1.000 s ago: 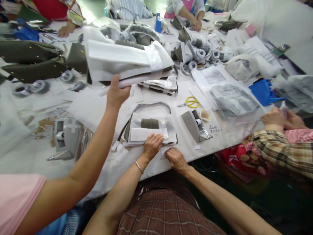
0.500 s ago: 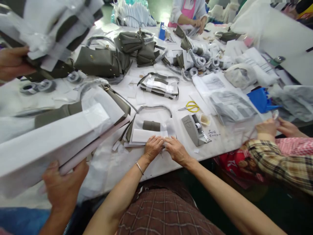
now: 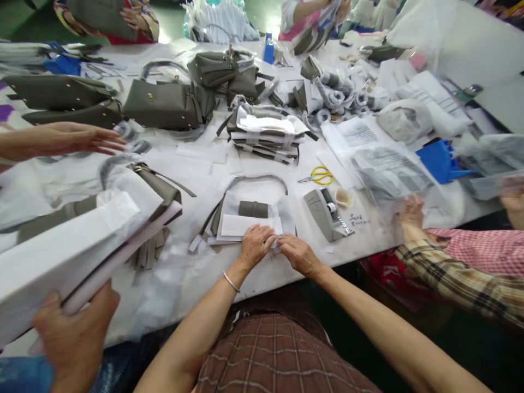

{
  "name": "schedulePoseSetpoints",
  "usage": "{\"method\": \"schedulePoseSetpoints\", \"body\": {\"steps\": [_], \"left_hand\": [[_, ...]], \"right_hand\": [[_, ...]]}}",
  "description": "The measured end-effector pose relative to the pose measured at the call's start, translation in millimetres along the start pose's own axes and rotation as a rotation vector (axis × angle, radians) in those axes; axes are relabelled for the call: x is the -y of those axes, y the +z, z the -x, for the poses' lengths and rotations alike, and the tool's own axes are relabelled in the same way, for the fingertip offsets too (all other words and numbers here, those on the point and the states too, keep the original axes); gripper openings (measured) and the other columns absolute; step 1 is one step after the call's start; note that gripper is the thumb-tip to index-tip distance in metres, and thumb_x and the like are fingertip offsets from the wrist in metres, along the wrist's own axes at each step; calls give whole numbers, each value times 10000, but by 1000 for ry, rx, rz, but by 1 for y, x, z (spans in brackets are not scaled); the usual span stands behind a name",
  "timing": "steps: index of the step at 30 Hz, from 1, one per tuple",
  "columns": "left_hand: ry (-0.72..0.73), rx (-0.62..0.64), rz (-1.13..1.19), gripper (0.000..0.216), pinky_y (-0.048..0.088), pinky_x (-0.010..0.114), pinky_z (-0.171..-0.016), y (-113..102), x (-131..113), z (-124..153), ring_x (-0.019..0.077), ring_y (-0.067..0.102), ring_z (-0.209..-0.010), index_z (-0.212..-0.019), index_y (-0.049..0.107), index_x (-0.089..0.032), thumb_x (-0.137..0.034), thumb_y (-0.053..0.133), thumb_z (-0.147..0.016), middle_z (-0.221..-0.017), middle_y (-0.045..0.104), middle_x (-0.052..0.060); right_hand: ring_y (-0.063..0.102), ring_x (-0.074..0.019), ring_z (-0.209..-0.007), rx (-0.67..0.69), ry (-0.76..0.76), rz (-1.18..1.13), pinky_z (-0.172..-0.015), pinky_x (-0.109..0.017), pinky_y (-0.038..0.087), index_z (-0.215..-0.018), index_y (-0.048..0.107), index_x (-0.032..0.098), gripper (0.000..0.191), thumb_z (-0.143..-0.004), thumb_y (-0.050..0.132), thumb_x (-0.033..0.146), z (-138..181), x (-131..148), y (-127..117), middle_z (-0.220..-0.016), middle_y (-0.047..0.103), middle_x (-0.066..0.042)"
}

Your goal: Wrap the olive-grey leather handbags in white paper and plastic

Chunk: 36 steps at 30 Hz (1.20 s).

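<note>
My left hand and my right hand meet at the near edge of a flat olive bag piece wrapped in white paper, with a grey curved strap above it. Both hands have their fingers curled and pinched on the paper's lower right corner. A bracelet sits on my left wrist. The bit of paper between the fingertips is mostly hidden.
A grey tape dispenser and yellow scissors lie right of the piece. A stack of wrapped pieces and olive handbags sit farther back. A person at left holds a wrapped bag; another works at right in a plaid sleeve.
My right hand came up from the table edge to join my left at the paper's corner. The person at left brought a wrapped bag down to the near left; the stack behind grew.
</note>
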State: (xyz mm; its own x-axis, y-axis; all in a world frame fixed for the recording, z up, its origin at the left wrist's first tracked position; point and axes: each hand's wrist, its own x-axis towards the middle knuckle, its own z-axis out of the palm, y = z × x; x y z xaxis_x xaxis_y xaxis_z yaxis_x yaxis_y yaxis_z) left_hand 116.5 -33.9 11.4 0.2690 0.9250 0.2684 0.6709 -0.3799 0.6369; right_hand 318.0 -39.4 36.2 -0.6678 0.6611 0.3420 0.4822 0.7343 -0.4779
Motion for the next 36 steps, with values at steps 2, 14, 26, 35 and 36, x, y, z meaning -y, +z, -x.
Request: {"method": "schedulePoseSetpoints", "body": {"steps": [2,14,26,35,36], "left_hand": [[-38,-14,-8,108,427,440,-1053,2,-1,-1,202,664,-1066,-968,688,-254,-317,611,-924,-1049,745,22],[27,25,-26,172,414,440,-1067,4,4,3,215,645,-1114,-1034,673,-235,-319,670,-884,-1108,729,44],[140,-9,-115,116,394,436,-1090,13,6,10,209,633,-1159,-972,661,-224,-319,618,-922,-1133,724,62],[109,8,-65,184,387,427,-1097,7,3,8,187,634,-1148,-1033,622,-216,-125,571,-881,-1100,729,49],[103,29,-43,183,376,432,-1109,4,2,7,194,625,-1162,-1017,621,-214,-132,599,-855,-1102,725,53]], "right_hand": [[617,-198,-1118,21,7,5,-1065,-432,465,-932,639,220,246,-943,425,98,0,2,0,-1059,700,-80],[582,-197,-1037,56,27,84,-905,-363,462,-883,655,208,200,-946,477,142,0,8,-9,-1175,676,-76],[563,-169,-774,50,65,177,-780,-322,388,-778,621,206,245,-970,471,185,-18,26,-4,-730,650,-32],[561,-157,-725,9,413,-11,-727,-285,392,-754,615,210,254,-966,521,314,-42,-4,3,-759,647,-29],[554,-152,-705,10,481,-55,-706,-277,394,-726,606,212,264,-951,539,332,-45,-7,4,-744,636,-21]]}}
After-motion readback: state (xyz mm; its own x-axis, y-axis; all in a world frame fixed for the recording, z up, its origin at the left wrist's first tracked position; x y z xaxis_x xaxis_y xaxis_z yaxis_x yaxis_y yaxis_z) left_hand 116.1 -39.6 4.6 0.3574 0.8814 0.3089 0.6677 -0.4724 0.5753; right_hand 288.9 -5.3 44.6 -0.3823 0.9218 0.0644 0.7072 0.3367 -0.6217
